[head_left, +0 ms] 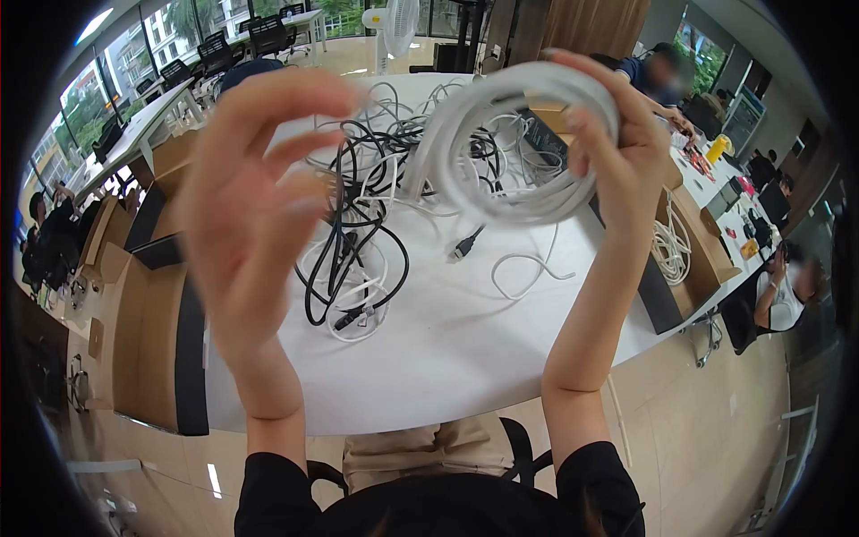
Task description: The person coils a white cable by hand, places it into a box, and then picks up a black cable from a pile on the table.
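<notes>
A coil of pale grey cable (537, 210) hangs in the air over the white table (429, 358), gripped at its right side by my right hand (622, 143). My left hand (255, 197) is raised to the left of the coil, blurred, its fingers apart and curved with nothing between them. Behind and below both hands lies a tangle of black and white cables (367, 197). Near its front, a black connector (465, 243) and a loop of thin white cable (519, 291) rest on the tabletop.
An open cardboard box (148, 349) stands at the table's left edge. Another box (707, 242) on the right holds a coiled white cable (669, 246). A white fan (394, 31) is at the back. People sit on the right, beside a second table (729, 179).
</notes>
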The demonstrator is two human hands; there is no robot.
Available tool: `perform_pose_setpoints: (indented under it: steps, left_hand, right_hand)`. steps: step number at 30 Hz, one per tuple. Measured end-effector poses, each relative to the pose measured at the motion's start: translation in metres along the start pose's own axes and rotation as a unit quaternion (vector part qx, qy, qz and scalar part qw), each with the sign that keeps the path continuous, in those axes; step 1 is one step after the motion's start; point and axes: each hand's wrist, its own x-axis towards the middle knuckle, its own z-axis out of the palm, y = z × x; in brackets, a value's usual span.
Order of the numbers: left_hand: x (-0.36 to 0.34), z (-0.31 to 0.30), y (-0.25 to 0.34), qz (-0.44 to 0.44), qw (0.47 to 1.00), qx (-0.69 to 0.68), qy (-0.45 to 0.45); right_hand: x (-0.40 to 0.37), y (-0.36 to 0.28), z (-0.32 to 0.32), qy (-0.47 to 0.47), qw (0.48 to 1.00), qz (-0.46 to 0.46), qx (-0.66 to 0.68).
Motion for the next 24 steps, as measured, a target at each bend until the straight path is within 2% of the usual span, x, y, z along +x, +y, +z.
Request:
perform_pose_setpoints:
  steps: [2, 4, 5, 8, 11, 14, 15, 17, 20, 21, 24]
  left_hand:
    - [0.003, 0.018, -0.012, -0.037, 0.997, 0.063, -0.029]
    - [-0.005, 0.025, -0.020, -0.157, 0.971, -0.151, -0.098]
    - [-0.008, 0.028, -0.020, -0.214, 0.933, -0.255, -0.134]
    - [-0.005, 0.032, -0.002, -0.302, 0.911, -0.252, -0.124]
    - [-0.013, 0.042, -0.006, -0.264, 0.915, -0.303, -0.041]
    - [-0.017, 0.048, -0.012, -0.233, 0.922, -0.310, 0.008]
    - [-0.017, 0.050, -0.013, -0.222, 0.926, -0.305, 0.021]
    - [-0.018, 0.055, -0.013, -0.218, 0.930, -0.290, 0.052]
    - [-0.024, 0.057, -0.019, -0.154, 0.942, -0.294, 0.043]
    - [-0.027, 0.057, -0.024, -0.106, 0.938, -0.330, 0.025]
    - [-0.041, 0.049, -0.027, -0.072, 0.978, -0.179, 0.084]
  right_hand:
    - [-0.004, -0.008, 0.007, -0.084, 0.995, 0.014, 0.058]
    - [-0.005, -0.012, 0.021, -0.119, 0.988, -0.046, 0.085]
    - [-0.004, -0.013, 0.025, -0.120, 0.988, -0.041, 0.092]
    - [-0.004, -0.010, 0.031, -0.108, 0.985, -0.037, 0.128]
    - [-0.007, -0.007, 0.038, -0.085, 0.981, -0.034, 0.169]
    - [-0.005, -0.005, 0.045, -0.048, 0.990, -0.088, 0.100]
    - [-0.008, -0.011, 0.047, -0.026, 0.995, -0.059, 0.078]
    - [-0.009, -0.009, 0.046, 0.007, 0.995, -0.103, 0.007]
    - [-0.011, -0.006, 0.047, 0.049, 0.990, -0.129, -0.035]
    - [-0.013, -0.009, 0.046, 0.053, 0.988, -0.141, -0.033]
    - [-0.019, -0.016, 0.052, 0.075, 0.980, -0.183, -0.005]
